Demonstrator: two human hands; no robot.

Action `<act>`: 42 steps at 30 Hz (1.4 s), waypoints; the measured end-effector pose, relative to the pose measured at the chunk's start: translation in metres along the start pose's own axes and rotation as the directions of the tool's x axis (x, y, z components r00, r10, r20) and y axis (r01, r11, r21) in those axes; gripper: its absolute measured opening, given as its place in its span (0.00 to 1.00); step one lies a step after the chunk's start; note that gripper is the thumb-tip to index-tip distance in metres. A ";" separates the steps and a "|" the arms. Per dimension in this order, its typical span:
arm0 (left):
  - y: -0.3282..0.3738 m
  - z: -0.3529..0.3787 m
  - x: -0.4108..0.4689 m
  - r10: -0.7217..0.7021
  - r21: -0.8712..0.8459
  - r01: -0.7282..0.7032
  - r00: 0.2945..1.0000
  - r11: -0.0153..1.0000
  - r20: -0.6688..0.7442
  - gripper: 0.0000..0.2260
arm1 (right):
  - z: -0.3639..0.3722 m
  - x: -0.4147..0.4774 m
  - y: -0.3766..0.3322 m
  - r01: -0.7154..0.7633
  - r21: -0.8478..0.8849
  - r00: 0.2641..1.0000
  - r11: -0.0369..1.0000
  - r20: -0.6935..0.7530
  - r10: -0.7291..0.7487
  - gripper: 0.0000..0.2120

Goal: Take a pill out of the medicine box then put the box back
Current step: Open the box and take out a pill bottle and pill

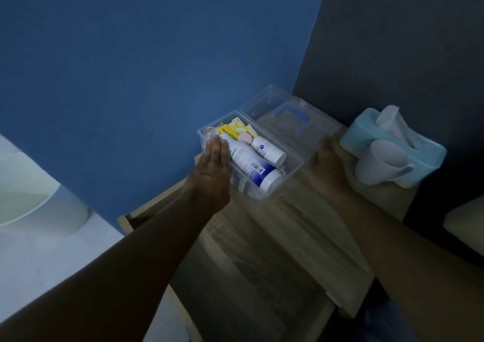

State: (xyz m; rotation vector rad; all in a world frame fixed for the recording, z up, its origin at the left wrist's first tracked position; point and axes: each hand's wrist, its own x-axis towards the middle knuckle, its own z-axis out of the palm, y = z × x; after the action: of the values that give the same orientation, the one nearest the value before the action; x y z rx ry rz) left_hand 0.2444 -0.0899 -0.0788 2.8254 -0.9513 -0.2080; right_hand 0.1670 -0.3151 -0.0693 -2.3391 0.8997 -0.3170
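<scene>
A clear plastic medicine box point(294, 170) stands open on a wooden bedside table point(275, 237) in the corner. Its clear lid point(267, 106), with a blue handle point(293, 117), lies folded back behind it. Inside lie a large white-and-purple bottle point(251, 166), a smaller white bottle point(268, 149), a yellow packet point(233, 129) and a pink round item point(245, 137). My left hand point(212, 169) lies flat against the box's left wall, fingers straight and together, holding nothing. My right hand point(328, 163) rests at the box's right end; its fingers are dim and hard to read.
A light blue tissue holder point(372, 129) with white tissue stands at the table's right, with a pale cup point(377, 163) leaning against it. Blue wall behind, dark wall to the right. A white rounded object point(31, 205) sits at the left.
</scene>
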 end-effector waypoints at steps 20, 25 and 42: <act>0.004 0.001 0.008 0.006 0.089 -0.003 0.999 0.996 -0.033 0.39 | 0.021 0.027 -0.061 0.207 -0.139 0.917 0.968 -0.318 -0.242 0.25; -0.002 0.002 0.008 0.042 0.096 -0.042 0.999 0.994 0.002 0.39 | 0.038 0.055 -0.092 0.627 -0.096 0.761 0.773 0.289 -0.581 0.15; -0.009 0.005 0.017 0.100 0.136 -0.107 0.993 0.985 0.057 0.40 | 0.035 0.054 -0.094 0.577 0.064 0.796 0.814 0.178 -0.579 0.18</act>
State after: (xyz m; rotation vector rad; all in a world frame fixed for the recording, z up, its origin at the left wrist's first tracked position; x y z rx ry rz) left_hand 0.2620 -0.0933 -0.0872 2.8970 -1.1632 -0.2081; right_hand 0.2715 -0.2806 -0.0388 -2.5406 0.0626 -0.3290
